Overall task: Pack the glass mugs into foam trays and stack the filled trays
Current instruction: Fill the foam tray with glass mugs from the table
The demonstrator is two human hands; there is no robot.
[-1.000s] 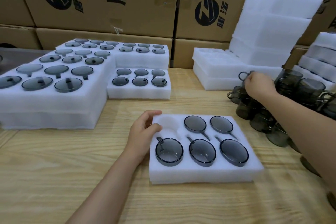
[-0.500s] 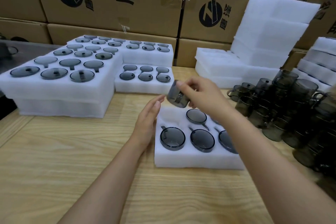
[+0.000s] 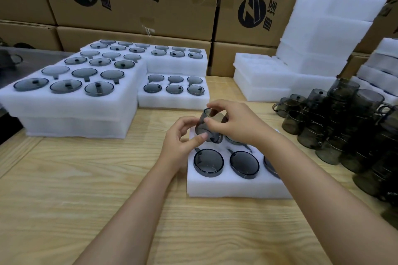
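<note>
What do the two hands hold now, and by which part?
One grey glass mug, tilted: the right hand grips its upper end, the left hand pinches its lower side.

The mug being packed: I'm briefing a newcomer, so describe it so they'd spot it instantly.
On the wooden table, find the nearest foam tray. Over its back-left corner, the left hand and right hand hold one smoky glass mug. It alone is tilted in the air; other mugs sit in tray pockets or stand piled at right.
</note>
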